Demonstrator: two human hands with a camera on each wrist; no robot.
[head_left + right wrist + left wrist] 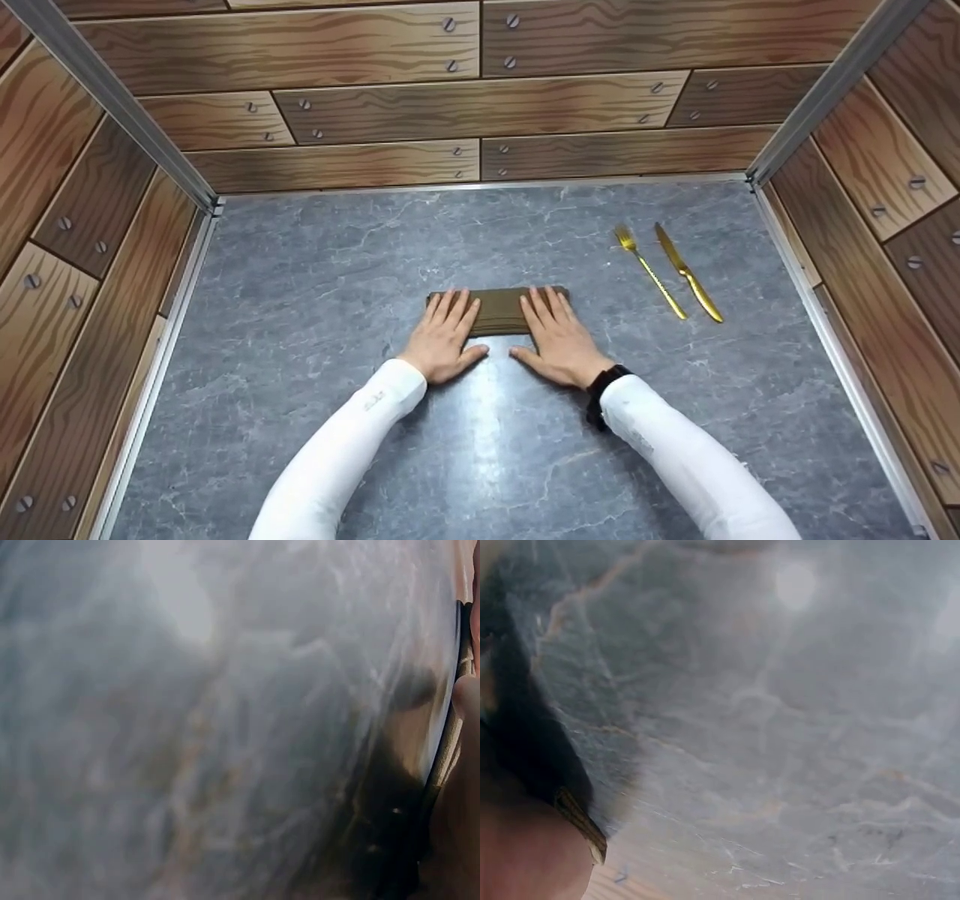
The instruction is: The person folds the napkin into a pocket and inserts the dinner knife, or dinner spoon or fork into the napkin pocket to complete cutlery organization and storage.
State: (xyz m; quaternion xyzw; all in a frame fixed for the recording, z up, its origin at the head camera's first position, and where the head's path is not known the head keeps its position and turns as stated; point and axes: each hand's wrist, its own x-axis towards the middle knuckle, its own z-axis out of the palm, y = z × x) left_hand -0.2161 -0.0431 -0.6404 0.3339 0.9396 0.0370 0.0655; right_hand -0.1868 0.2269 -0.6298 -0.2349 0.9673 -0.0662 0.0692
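A brown cloth [501, 311], folded into a flat layered rectangle, lies on the grey marbled table in the head view. My left hand [444, 337] rests on its left end with straight fingers, the thumb on the table in front of it. On the right end my right hand [559, 339] lies the same way, fingers straight and slightly spread. The fingers cover both ends of the cloth. In the left wrist view a small edge of the cloth [581, 821] shows by the hand, and the right wrist view shows its folded edge [448, 742] too.
To the right of the cloth lie a gold fork [651, 274] and, beside it, a gold knife [688, 274], both slanting. Wood-patterned walls [480, 105] enclose the table [315, 247] at the back and on both sides, with metal strips along the edges.
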